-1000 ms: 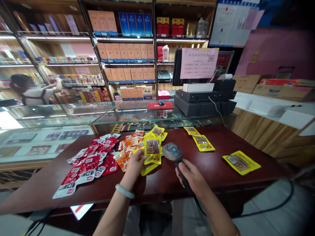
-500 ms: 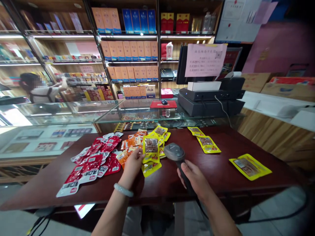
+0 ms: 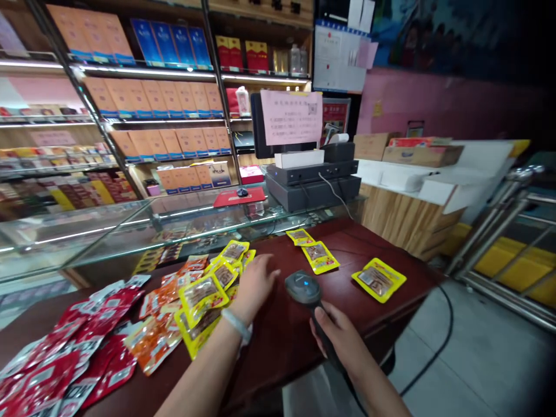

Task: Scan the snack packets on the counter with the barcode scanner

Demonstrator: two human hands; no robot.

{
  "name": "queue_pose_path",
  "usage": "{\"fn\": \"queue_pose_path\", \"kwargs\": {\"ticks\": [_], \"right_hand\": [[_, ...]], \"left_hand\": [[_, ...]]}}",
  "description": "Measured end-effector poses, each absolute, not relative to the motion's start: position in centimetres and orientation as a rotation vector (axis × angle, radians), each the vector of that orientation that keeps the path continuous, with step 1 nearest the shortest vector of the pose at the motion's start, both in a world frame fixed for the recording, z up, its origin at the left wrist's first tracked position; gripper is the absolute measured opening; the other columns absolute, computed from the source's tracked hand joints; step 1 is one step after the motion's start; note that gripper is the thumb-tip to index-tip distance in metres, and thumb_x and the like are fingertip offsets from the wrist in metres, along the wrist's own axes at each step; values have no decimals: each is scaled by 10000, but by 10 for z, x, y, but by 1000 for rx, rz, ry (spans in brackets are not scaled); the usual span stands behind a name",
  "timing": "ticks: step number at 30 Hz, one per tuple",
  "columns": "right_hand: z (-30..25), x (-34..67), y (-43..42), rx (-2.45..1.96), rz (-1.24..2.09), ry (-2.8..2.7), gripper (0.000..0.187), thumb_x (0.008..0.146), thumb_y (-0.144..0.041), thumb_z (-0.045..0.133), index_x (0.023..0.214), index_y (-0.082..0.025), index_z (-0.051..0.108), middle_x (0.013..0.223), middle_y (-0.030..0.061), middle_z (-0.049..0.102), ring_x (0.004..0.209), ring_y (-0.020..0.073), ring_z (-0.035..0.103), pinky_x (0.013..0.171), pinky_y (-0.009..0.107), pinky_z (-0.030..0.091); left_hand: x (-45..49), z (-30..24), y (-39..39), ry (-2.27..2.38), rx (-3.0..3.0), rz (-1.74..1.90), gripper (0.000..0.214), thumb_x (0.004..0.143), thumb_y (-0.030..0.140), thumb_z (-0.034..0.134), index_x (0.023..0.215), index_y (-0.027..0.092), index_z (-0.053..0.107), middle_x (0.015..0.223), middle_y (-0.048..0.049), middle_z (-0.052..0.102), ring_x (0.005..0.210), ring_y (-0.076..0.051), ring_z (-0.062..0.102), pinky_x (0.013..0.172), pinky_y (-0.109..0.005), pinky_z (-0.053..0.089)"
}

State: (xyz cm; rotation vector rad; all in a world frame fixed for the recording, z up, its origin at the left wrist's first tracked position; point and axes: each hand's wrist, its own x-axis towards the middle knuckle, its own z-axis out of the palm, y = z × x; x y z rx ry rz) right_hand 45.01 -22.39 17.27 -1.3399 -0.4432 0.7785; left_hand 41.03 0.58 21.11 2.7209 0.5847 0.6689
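My right hand (image 3: 336, 330) is wrapped round the handle of a dark barcode scanner (image 3: 303, 286), whose top shows a small blue light. My left hand (image 3: 257, 284) reaches over the table beside a heap of yellow snack packets (image 3: 203, 294); its fingers point forward, apart, with nothing seen in them. Three more yellow packets lie to the right: a small packet (image 3: 299, 236), another packet (image 3: 320, 256) and a larger packet (image 3: 379, 280). Left of the heap are orange snack packets (image 3: 155, 339) and a pile of red-and-white packets (image 3: 102, 321).
The dark red table (image 3: 278, 353) borders a glass display counter (image 3: 125, 223). A cash register (image 3: 310, 188) with a monitor stands behind it. The scanner's black cable (image 3: 447, 324) loops off the right side. A metal railing (image 3: 516, 231) stands farther right.
The view has turned to the right. My left hand has let go of a yellow packet, which lies on the heap, and has moved right. My right hand still holds the scanner.
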Motion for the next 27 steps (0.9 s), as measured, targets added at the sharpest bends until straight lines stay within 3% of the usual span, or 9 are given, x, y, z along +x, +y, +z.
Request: {"fn": "queue_pose_path", "kwargs": {"ticks": [5,8,11,16,22,27], "right_hand": [[168,464,-240,-1324,687,-334,526,761,-713,626,820,-193,574,594,-51,501,413,55,424,375,158,330],[167,471,-244,-1319,671,-316,553,743,-733,627,842,-191,575,590,-54,498,409,51,421,374,154,327],[169,477,-245,-1332,662,-324,577,737,-753,611,864,-191,572,601,-50,507,415,53,427,374,155,330],[171,481,-247,-1358,643,-364,581,751,-761,585,834,-186,557,601,-51,500,417,54,425,372,158,332],[167,475,-250,-1337,665,-348,583,745,-763,590,845,-190,551,607,-55,500,424,53,437,373,153,322],[169,474,-257,-1329,630,-345,568,748,-754,595,795,-191,533,586,-62,483,419,54,429,374,155,325]], "left_hand": [[511,201,-14,363,2785,464,610,824,171,605,1418,157,463,1465,-168,479,1339,-278,464,1117,-400,355],[544,194,-14,395,2894,347,569,870,148,512,1435,174,454,1501,-179,429,1353,-316,444,1070,-440,403],[559,190,-12,424,3002,237,485,909,144,433,1383,185,524,1433,-183,511,1301,-312,506,1011,-416,459],[565,193,-7,479,3068,126,415,962,196,365,1287,124,612,1123,-216,696,1063,-299,667,923,-419,516],[555,209,-4,478,3145,87,338,902,97,439,1091,79,719,1073,-217,712,1061,-315,670,950,-419,503],[510,212,-14,565,3138,132,345,886,97,454,1096,106,727,1076,-193,718,1052,-303,675,947,-405,503]]}}
